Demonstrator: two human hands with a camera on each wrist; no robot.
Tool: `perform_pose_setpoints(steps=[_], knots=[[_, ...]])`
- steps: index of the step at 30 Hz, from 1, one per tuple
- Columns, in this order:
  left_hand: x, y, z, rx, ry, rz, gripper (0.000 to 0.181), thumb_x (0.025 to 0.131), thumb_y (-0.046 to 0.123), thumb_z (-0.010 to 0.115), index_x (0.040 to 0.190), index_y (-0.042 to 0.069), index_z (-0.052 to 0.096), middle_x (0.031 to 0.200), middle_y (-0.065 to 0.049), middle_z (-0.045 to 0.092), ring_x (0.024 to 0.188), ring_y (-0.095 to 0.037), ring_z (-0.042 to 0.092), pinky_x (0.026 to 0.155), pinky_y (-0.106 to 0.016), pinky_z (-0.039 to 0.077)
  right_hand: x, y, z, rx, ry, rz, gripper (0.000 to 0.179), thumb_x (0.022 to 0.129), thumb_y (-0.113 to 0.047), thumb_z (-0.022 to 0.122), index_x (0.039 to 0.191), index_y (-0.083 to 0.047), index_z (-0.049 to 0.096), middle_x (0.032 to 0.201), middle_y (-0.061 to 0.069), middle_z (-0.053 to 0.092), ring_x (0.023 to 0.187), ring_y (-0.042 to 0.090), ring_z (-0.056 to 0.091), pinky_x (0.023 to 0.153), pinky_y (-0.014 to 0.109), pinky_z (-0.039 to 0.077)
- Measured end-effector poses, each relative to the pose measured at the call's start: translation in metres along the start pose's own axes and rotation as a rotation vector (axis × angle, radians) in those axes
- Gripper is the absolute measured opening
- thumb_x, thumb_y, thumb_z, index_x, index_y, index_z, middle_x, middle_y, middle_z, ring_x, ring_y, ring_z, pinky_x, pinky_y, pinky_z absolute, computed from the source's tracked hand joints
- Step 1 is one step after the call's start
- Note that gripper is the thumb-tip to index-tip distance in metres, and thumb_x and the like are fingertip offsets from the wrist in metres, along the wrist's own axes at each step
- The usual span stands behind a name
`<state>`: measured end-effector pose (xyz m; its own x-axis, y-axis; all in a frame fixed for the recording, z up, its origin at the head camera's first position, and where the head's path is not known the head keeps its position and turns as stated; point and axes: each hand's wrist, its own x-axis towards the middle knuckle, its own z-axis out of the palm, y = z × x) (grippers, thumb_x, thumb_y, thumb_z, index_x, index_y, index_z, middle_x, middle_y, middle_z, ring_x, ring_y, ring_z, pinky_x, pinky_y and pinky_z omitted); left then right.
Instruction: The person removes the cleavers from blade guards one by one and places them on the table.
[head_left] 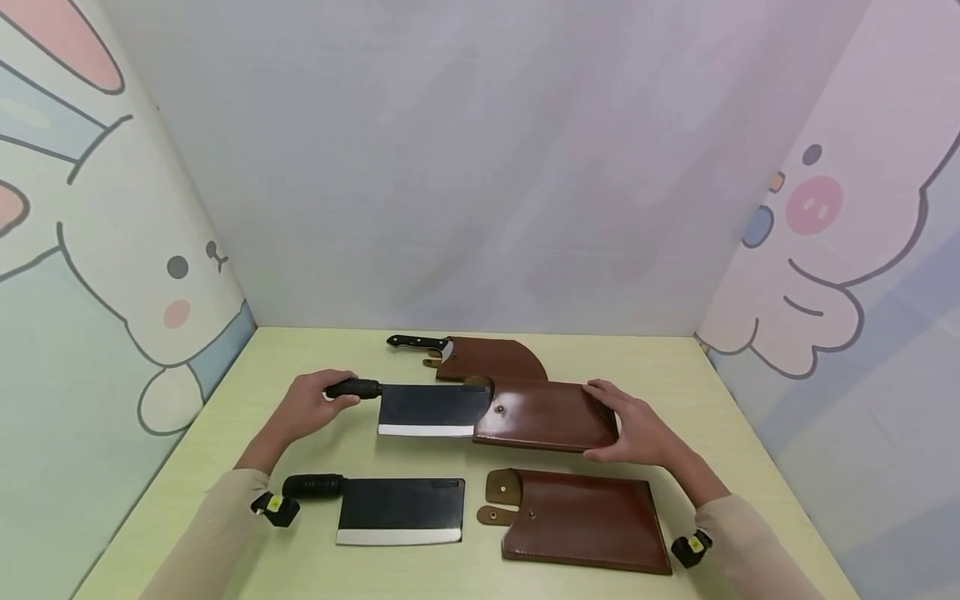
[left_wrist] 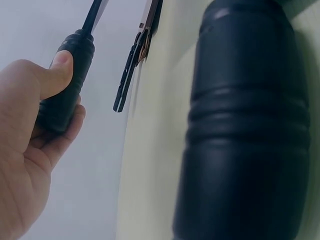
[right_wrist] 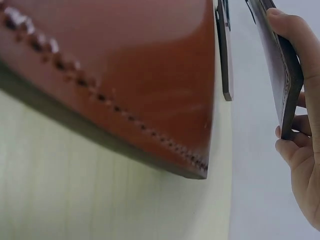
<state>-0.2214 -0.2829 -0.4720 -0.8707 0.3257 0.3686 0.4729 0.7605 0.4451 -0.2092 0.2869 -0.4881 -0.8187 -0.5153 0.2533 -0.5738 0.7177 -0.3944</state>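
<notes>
My left hand (head_left: 313, 406) grips the black handle of a cleaver (head_left: 431, 410), thumb on one side and fingers on the other in the left wrist view. At its right end, a brown leather sheath (head_left: 551, 415) is held by my right hand (head_left: 636, 427), thumb and fingers across its edges. The blade's front end meets the sheath's mouth; how far it reaches inside cannot be told. Both appear raised off the table. Nearer to me lie a second cleaver (head_left: 401, 510) and a second brown sheath (head_left: 588, 518), its two snap straps spread leftward.
Behind the held pair, a third knife (head_left: 417, 342) with a riveted black handle lies in a rounded brown sheath (head_left: 495, 357). The pale yellow table (head_left: 315, 575) is bounded by a grey back wall (head_left: 480, 208) and cartoon-printed side walls.
</notes>
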Motion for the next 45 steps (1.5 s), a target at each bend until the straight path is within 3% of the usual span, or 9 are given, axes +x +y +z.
perform_pose_setpoints(steps=[11, 23, 32, 45], knots=[[-0.010, -0.012, -0.002, 0.018, 0.020, 0.023, 0.030, 0.087, 0.017, 0.083, 0.112, 0.002, 0.074, 0.106, -0.014, 0.075, 0.084, -0.023, 0.066, 0.069, -0.039, 0.050, -0.008, 0.008, -0.001, -0.015, -0.027, 0.011, 0.107, 0.070, -0.059, 0.089, 0.154, -0.009, 0.045, 0.154, 0.014, 0.045, 0.132, 0.039, 0.054, 0.092, 0.057, 0.055], [-0.021, -0.026, -0.004, 0.040, 0.005, -0.004, 0.029, 0.087, 0.019, 0.083, 0.111, 0.004, 0.075, 0.106, -0.013, 0.075, 0.079, -0.017, 0.060, 0.067, -0.034, 0.047, -0.020, 0.019, -0.001, -0.068, -0.046, 0.012, 0.108, 0.070, -0.068, 0.085, 0.152, -0.007, 0.048, 0.151, 0.017, 0.047, 0.131, 0.040, 0.055, 0.092, 0.058, 0.054], [-0.026, -0.031, -0.001, 0.044, -0.046, -0.058, 0.029, 0.088, 0.018, 0.082, 0.111, 0.004, 0.075, 0.108, -0.014, 0.074, 0.089, -0.024, 0.067, 0.076, -0.045, 0.053, -0.022, 0.025, -0.001, -0.073, -0.066, 0.040, 0.110, 0.069, -0.071, 0.084, 0.152, -0.009, 0.048, 0.151, 0.015, 0.047, 0.129, 0.038, 0.056, 0.092, 0.056, 0.054], [-0.028, -0.037, 0.004, 0.041, -0.089, -0.072, 0.033, 0.089, 0.021, 0.081, 0.114, 0.001, 0.074, 0.112, -0.018, 0.074, 0.100, -0.035, 0.070, 0.084, -0.054, 0.055, -0.020, 0.030, 0.000, -0.057, -0.117, 0.055, 0.111, 0.070, -0.072, 0.082, 0.154, -0.009, 0.045, 0.154, 0.017, 0.045, 0.132, 0.039, 0.054, 0.093, 0.058, 0.052]])
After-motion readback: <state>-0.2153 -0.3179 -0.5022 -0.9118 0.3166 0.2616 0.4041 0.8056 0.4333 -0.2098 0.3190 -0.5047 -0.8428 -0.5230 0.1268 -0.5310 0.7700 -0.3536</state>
